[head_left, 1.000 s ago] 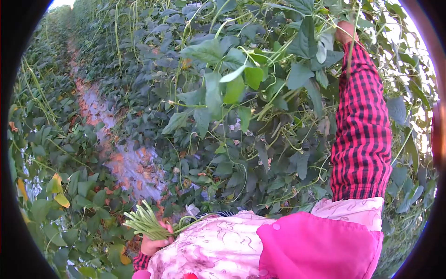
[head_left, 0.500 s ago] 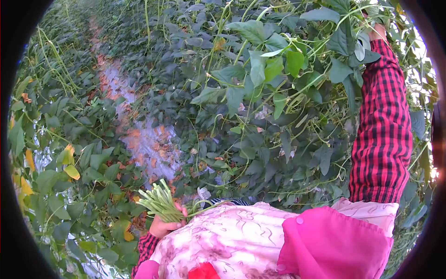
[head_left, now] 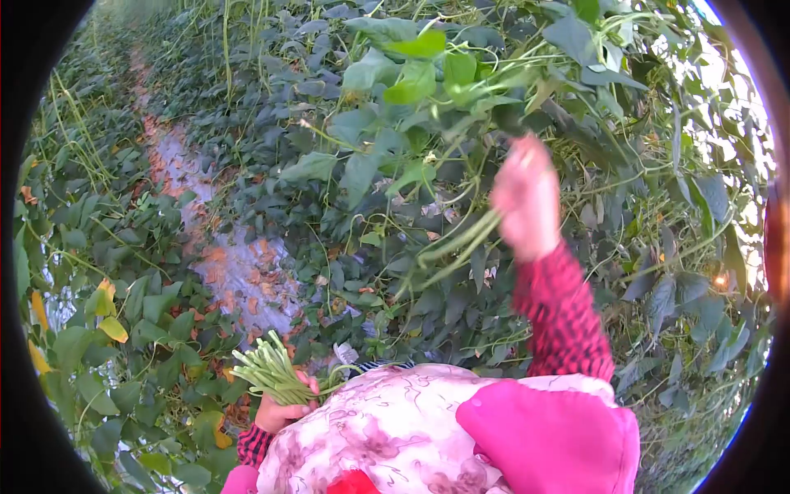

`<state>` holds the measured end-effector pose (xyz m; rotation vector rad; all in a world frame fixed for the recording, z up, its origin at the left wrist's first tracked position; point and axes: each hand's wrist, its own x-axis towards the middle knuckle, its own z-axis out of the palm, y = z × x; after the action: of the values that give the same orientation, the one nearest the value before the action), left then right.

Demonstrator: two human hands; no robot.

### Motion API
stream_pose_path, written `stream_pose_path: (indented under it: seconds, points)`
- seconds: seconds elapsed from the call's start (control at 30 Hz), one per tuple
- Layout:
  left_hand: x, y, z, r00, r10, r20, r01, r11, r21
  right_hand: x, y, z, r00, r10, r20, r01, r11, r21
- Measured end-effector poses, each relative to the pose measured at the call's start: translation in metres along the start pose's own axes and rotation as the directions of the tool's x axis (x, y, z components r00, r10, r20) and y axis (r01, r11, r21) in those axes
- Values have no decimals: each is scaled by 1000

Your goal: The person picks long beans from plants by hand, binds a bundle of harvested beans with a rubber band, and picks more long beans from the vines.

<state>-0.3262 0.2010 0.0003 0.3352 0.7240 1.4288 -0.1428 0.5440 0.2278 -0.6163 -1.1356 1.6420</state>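
My left hand (head_left: 284, 410) is closed around a bundle of long green beans (head_left: 267, 370) at the lower left, the cut-looking ends fanned toward the upper left. My right hand (head_left: 527, 198), blurred by motion, is in front of the leafy vines (head_left: 378, 148) right of centre. A few long green beans (head_left: 461, 247) stick out from it toward the lower left, and its fingers look closed on them.
Dense bean foliage surrounds both hands, with long pods hanging at the upper left. A path (head_left: 247, 276) strewn with brown leaves runs up the left side. Bright light shows through the vines at the right edge.
My right hand has come down and left out of the upper right vines, and beans now show in it. My left hand still holds the bundle. The view has shifted slightly.
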Motion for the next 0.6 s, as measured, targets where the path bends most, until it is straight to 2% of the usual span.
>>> stream_pose_path:
  seconds: [0.07,0.1,0.13,0.17,0.23,0.27,0.37,0.47,0.53,0.6]
  points:
    - [0,-1,-3,1000,-6,3,6,1000,-1,-51,57,-13,974,222,-48,-224,974,-32]
    - [1,-1,-5,1000,-12,13,12,1000,2,-72,81,-35,927,341,156,-310,932,-189]
    - [1,-1,-6,1000,-7,20,7,1000,6,-81,100,-52,914,406,21,-401,908,-122]
    - [1,-1,-6,1000,0,24,0,1000,6,-76,115,-72,971,185,-150,-221,936,-273]
    - [0,-1,-6,1000,-6,30,6,1000,4,-54,120,-107,908,-52,-415,-47,973,-225]
    - [0,0,-6,999,-9,35,9,1000,7,-41,118,-124,843,-144,-519,44,979,-201]
    - [-2,-1,-10,999,-26,41,26,1000,10,-7,105,-161,787,-43,-615,-52,989,-136]
    - [-4,1,-6,999,-13,39,13,1000,9,16,100,-180,827,7,-562,-82,991,-108]
    - [-6,2,-5,999,-15,34,14,1000,11,21,99,-184,808,-13,-589,-84,987,-138]
    - [-9,3,-5,1000,-15,20,14,1000,12,16,91,-169,774,-112,-623,-98,951,-292]
